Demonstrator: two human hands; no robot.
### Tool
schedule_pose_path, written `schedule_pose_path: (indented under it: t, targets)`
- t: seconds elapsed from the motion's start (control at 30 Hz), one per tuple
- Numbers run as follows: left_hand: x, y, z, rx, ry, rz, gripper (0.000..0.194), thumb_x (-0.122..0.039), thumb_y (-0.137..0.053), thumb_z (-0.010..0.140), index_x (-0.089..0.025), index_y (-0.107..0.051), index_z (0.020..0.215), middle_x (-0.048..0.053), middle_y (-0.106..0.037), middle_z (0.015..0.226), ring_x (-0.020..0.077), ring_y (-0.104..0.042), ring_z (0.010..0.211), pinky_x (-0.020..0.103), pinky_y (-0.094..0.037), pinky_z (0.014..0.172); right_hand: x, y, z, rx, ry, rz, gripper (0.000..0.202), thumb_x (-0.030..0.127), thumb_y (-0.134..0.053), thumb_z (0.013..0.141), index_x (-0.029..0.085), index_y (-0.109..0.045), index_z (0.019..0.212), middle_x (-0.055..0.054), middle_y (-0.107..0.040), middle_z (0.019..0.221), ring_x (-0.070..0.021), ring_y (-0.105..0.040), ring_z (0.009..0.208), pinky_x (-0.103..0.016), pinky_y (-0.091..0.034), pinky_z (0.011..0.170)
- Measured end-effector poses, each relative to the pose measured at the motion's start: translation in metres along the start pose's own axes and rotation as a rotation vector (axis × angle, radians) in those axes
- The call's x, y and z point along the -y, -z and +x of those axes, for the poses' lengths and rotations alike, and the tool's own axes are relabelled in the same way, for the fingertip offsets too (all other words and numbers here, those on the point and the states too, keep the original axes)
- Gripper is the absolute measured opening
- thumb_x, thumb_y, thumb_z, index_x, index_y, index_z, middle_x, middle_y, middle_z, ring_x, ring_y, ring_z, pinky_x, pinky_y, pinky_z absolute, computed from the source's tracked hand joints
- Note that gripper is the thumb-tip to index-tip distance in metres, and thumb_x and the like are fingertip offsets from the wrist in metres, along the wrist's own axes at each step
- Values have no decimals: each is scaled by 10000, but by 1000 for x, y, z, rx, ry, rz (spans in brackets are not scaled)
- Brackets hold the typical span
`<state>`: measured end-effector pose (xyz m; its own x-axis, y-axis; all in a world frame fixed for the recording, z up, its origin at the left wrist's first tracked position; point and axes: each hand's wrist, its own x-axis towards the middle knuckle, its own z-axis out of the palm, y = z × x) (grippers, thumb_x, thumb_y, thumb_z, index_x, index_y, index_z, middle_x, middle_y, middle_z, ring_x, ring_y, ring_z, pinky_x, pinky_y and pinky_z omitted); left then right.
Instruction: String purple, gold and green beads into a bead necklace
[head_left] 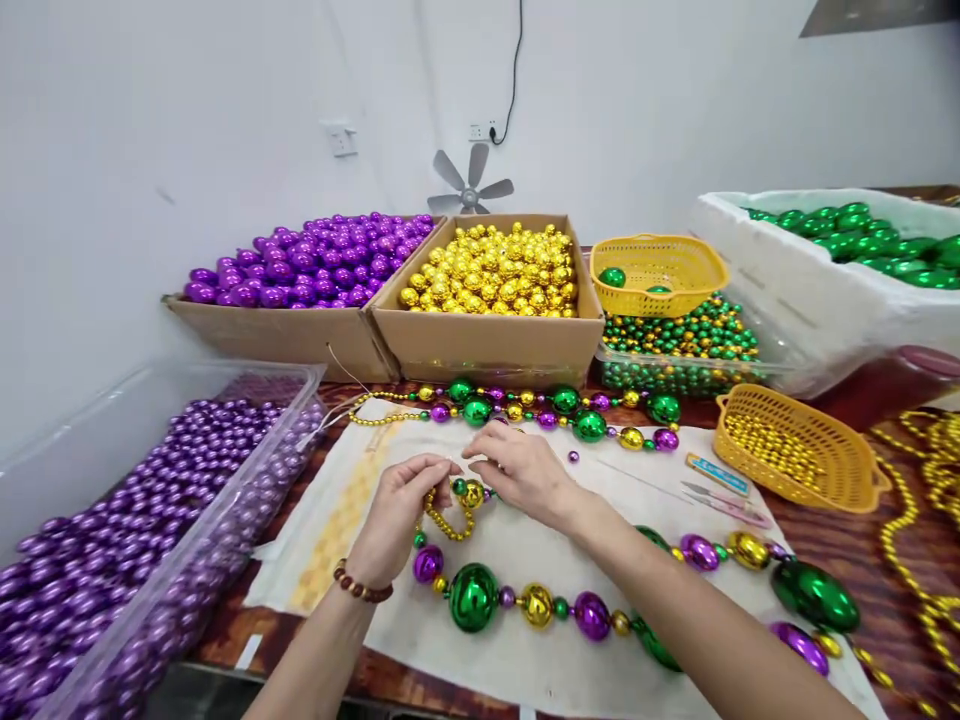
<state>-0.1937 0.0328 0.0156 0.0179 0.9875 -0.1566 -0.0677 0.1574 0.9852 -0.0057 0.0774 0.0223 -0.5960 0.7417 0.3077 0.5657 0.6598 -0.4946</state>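
Over the white cloth [337,560], my left hand [397,505] is closed in a pinch on the end of a bead necklace [537,605]. A loop of small gold beads [450,530] hangs by its fingers, beside a gold ball [472,493] and a small green bead. My right hand [525,475] faces it, thumb and fingers pinched close together just above the gold ball; what lies between those fingertips is too small to make out. The necklace's green, purple and gold balls curve across the cloth, partly hidden under my right forearm. Behind my hands lies another bead string [589,425].
Boxes of purple balls [300,265] and gold balls [499,270] stand behind. A clear bin [247,480] of purple beads is at left. To the right are yellow baskets [855,480], a white foam box [795,270], a blue cutter [718,474] and tweezers [724,500].
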Motion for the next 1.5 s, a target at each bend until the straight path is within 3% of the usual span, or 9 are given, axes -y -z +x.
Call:
schedule_pose_path:
  t: [0.17,0.37,0.57,0.73,0.87,1.0,1.17,1.37,1.5]
  targets:
    - [7,15,4,-12,-6,-15,180,-320,-648,817,-154,-716,805,3,-598,629,112,-520,589,229,-413,603,-1,-21,22,42,-7,12,141,234,-543,934,227,-682,913,0,-639,957,-144,-584,789,-240,-294,586]
    - [23,32,18,-61,157,-205,228,-307,-760,725,-139,-728,876,77,-707,866,101,-585,611,210,-425,559,9,-27,17,129,-34,106,173,188,-518,928,197,-677,862,-16,-657,829,-156,-572,778,-256,-278,606]
    - [23,40,20,-2,142,-179,176,-247,-786,699,-129,-722,813,37,-664,760,82,-542,597,201,-424,574,2,-35,20,286,-72,379,106,248,-653,829,201,-678,738,14,-665,742,-143,-584,707,-237,-324,593]
    - [8,40,16,126,17,-17,135,-281,-701,798,-161,-719,859,27,-666,779,92,-529,611,213,-417,587,-24,-49,46,410,-258,696,331,370,-388,968,170,-651,994,13,-635,644,-98,-575,467,-190,-400,438]
    - [4,38,20,77,-157,187,138,-283,-663,824,-172,-732,868,51,-693,803,149,-581,684,257,-447,641,-31,-52,56,626,-284,890,294,382,-551,872,143,-683,979,4,-698,684,-42,-475,336,-154,-361,340]
    - [15,34,27,10,-346,379,159,-281,-610,864,-191,-736,899,65,-696,857,197,-621,803,297,-466,738,-29,-52,57,725,-307,945,405,460,-654,794,127,-699,1021,10,-693,614,-32,-413,301,-153,-350,322]
    - [27,32,29,-80,-443,456,138,-260,-588,875,-208,-712,901,49,-683,884,184,-611,829,286,-458,764,-34,-56,56,624,-351,812,375,463,-555,861,137,-717,952,-8,-702,665,-49,-459,330,-172,-346,352]
    - [29,33,31,-76,-73,241,182,-360,-578,876,-187,-567,820,-11,-612,676,102,-505,528,213,-360,499,-21,-40,40,292,-311,441,224,314,-533,892,192,-719,872,-19,-698,734,-168,-654,697,-240,-372,599]
    - [24,33,33,2,111,-11,220,-355,-649,830,-164,-544,859,43,-672,831,85,-545,551,181,-300,456,3,-34,19,241,-209,296,216,248,-512,893,216,-721,849,-57,-722,888,-228,-627,856,-307,-328,701]
